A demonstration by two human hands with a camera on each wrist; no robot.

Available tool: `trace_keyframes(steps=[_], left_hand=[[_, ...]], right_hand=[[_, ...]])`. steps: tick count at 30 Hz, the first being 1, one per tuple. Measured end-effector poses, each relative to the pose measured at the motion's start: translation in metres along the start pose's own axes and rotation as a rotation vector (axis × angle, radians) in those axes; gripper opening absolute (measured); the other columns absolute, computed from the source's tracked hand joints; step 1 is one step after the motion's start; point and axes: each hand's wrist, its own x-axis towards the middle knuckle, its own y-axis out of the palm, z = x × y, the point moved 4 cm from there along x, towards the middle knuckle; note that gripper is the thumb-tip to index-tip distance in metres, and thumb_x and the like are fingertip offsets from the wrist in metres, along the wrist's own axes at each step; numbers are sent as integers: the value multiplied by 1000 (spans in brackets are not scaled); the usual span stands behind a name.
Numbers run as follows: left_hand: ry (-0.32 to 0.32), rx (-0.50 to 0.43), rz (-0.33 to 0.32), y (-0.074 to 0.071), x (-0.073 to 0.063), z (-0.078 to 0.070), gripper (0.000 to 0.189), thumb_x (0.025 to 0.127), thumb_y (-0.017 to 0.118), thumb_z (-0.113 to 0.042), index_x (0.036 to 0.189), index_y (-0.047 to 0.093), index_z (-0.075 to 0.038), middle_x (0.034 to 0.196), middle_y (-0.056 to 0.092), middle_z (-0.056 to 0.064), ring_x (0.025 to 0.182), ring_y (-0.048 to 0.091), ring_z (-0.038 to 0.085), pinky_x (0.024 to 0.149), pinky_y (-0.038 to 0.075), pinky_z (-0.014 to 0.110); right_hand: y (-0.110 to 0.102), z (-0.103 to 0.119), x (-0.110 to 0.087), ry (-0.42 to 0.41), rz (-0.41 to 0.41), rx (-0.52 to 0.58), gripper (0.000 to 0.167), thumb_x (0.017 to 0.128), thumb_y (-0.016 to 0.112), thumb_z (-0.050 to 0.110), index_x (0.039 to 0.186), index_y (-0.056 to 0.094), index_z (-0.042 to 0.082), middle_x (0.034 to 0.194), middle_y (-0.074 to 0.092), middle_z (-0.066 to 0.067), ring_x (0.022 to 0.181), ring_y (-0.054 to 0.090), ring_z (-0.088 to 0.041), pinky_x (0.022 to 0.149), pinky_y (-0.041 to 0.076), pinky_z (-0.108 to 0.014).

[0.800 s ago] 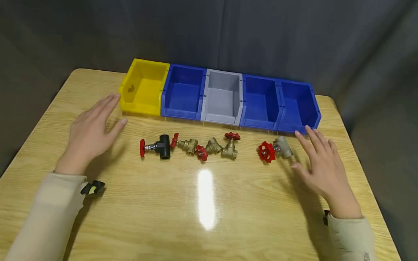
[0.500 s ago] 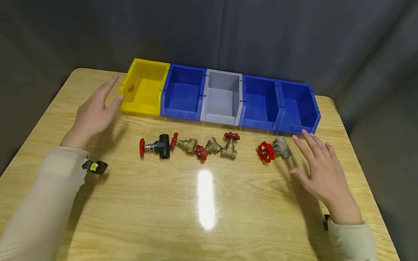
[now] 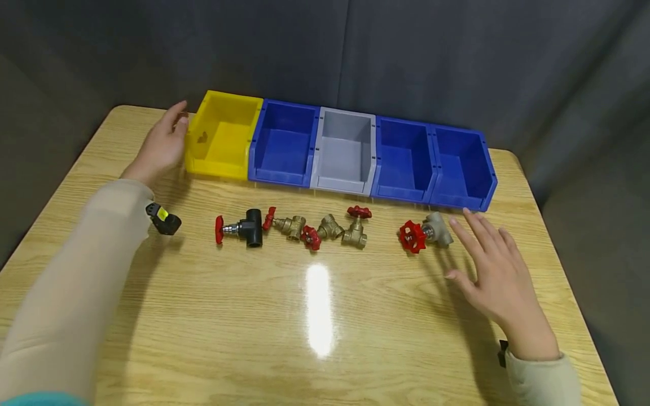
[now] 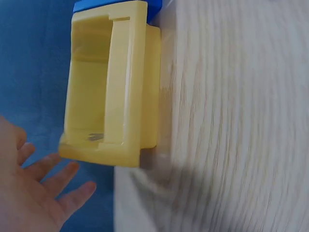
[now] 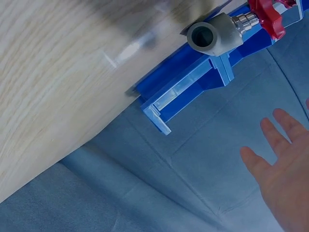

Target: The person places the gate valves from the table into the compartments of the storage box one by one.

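My left hand (image 3: pixel 161 141) is at the left side of the yellow bin (image 3: pixel 223 168), fingers loosely bent and holding nothing. In the left wrist view its fingertips are beside the bin's corner; whether they touch it I cannot tell. My right hand (image 3: pixel 497 276), fingers spread, hovers just right of a grey valve (image 3: pixel 438 230) with a red handwheel (image 3: pixel 412 237). A black valve (image 3: pixel 250 228) with a red handle lies in front of the yellow bin. Right of it lie brass valves, one sideways (image 3: pixel 291 226), one tilted (image 3: pixel 330 226) and one with its wheel toward the bins (image 3: pixel 355 232).
Joined to the yellow bin in one row are a blue bin (image 3: pixel 281 177), a grey bin (image 3: pixel 341 183) and two more blue bins (image 3: pixel 401 193) (image 3: pixel 459 200). They stand toward the back of the wooden table (image 3: pixel 244 327). A dark curtain (image 3: pixel 406 56) hangs behind.
My left hand has moved away from me along the yellow bin's left side, and its fingers have bent a little. My right hand has drawn back slightly. The valves lie as before.
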Motion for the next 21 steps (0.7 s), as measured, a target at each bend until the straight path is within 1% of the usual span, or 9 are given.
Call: trace_keyframes(steps=[2, 4, 7, 9, 11, 14, 18, 19, 21], left_hand=[[-13, -45, -1, 4, 6, 2, 58, 110, 20, -36, 160, 2, -15, 163, 14, 14, 148, 17, 29, 120, 18, 46], [-25, -68, 0, 7, 10, 5, 58, 110, 23, -32, 160, 4, -9, 161, 20, 19, 146, 24, 31, 118, 25, 44], [-30, -68, -7, 11, 13, 9, 56, 110, 28, -27, 158, 13, -4, 154, 32, 24, 137, 38, 31, 111, 37, 40], [-31, -54, -24, 12, 12, 12, 54, 110, 28, -27, 157, 19, -3, 150, 38, 24, 128, 44, 29, 104, 43, 35], [-29, -53, -43, 12, 10, 13, 53, 109, 29, -26, 156, 24, -3, 146, 42, 23, 121, 46, 27, 97, 44, 30], [-17, -54, -58, 10, 6, 14, 53, 108, 30, -26, 156, 27, -3, 141, 45, 23, 114, 48, 24, 87, 45, 21], [11, -64, -80, 11, 2, 15, 51, 108, 32, -23, 153, 31, 1, 133, 48, 23, 103, 49, 20, 75, 43, 15], [10, -79, -84, 12, 2, 16, 51, 107, 32, -23, 152, 32, 2, 132, 48, 22, 102, 49, 18, 76, 43, 15], [-23, -128, -92, 13, 2, 17, 51, 107, 32, -23, 152, 33, 2, 133, 47, 20, 103, 48, 16, 81, 43, 19]], right_hand=[[0, 1, 0, -3, -6, -7, 83, 95, 29, 74, 154, 36, 18, 160, 29, -11, 143, 28, -37, 112, 24, -63], [0, 2, 0, -3, -9, -7, 83, 94, 28, 75, 155, 36, 18, 160, 29, -11, 141, 31, -39, 109, 26, -65], [1, 3, 0, -4, -12, -10, 82, 95, 28, 74, 154, 37, 18, 159, 30, -11, 138, 34, -41, 105, 29, -66], [2, 4, 0, -11, -23, -7, 82, 95, 28, 74, 153, 38, 17, 159, 31, -12, 137, 36, -42, 104, 30, -66], [2, 4, 1, -21, -34, -4, 80, 96, 30, 72, 152, 40, 16, 158, 33, -12, 135, 37, -42, 102, 32, -65], [3, 4, 3, -38, -48, 4, 80, 97, 31, 71, 151, 42, 14, 157, 35, -13, 134, 39, -42, 102, 32, -63], [5, 2, 4, -36, -22, 15, 79, 97, 31, 71, 151, 42, 15, 156, 35, -13, 134, 39, -41, 102, 33, -62], [5, 2, 4, -31, -9, 20, 77, 97, 35, 69, 151, 42, 16, 156, 35, -12, 135, 38, -41, 102, 34, -62], [6, 0, 4, -23, 21, 32, 71, 97, 46, 63, 152, 41, 18, 157, 35, -11, 135, 38, -40, 102, 35, -62]])
